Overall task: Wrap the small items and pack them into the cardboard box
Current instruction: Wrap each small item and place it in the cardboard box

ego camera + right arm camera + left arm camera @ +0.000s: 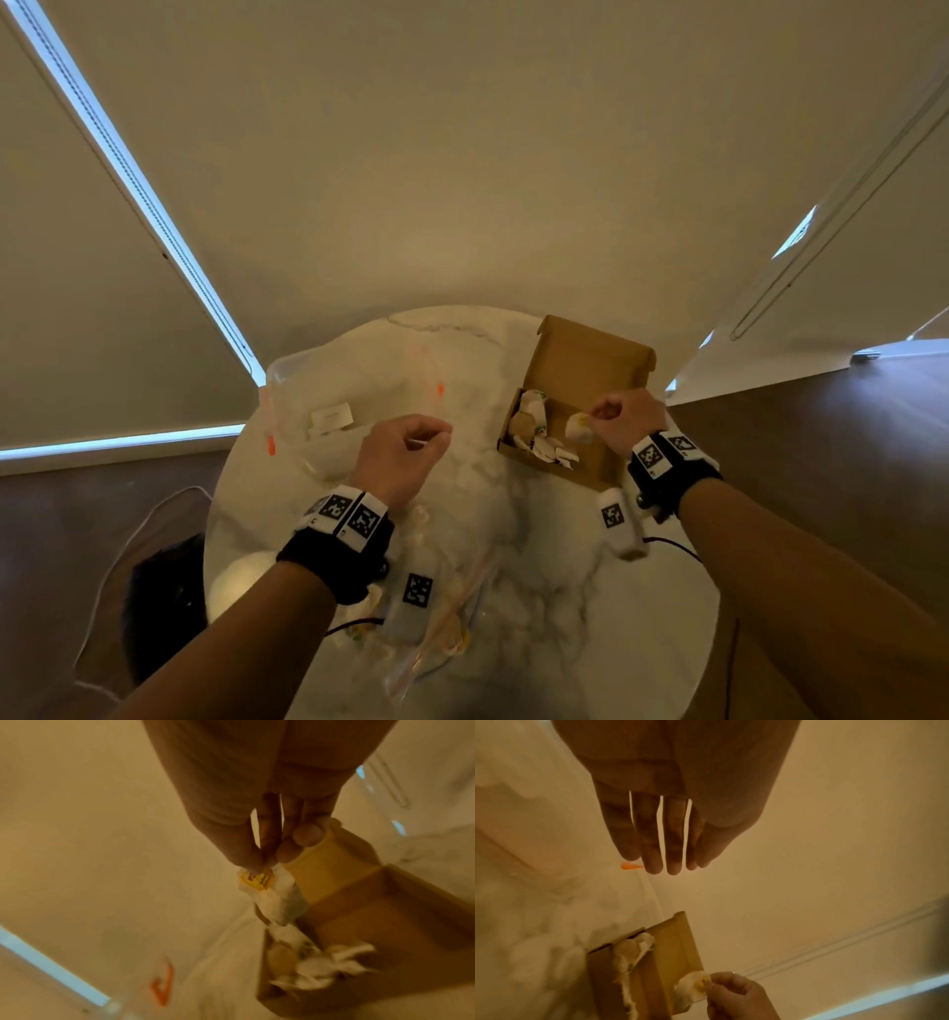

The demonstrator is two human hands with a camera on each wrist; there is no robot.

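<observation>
An open cardboard box [557, 468] stands at the right of the round marble table [513, 545], its lid [590, 360] raised at the back. Several paper-wrapped items [539, 437] lie along its left side. My right hand [595, 413] hovers over the box and pinches a white wrapped item [577, 430] by its top. In the right wrist view the wrapped item [272, 896] shows a yellow label and hangs from the fingertips [246, 860] above the box [385, 912]. My left hand [431, 439] floats over the table's middle; in the left wrist view the left hand [670, 866] has straight fingers and holds nothing.
A clear plastic bag [308, 380] with orange zip ends and a white card [331, 417] lies at the table's left. Another clear bag [441, 627] with small items sits near the front edge. A white round object [241, 575] sits at the front left. Window blinds stand close behind.
</observation>
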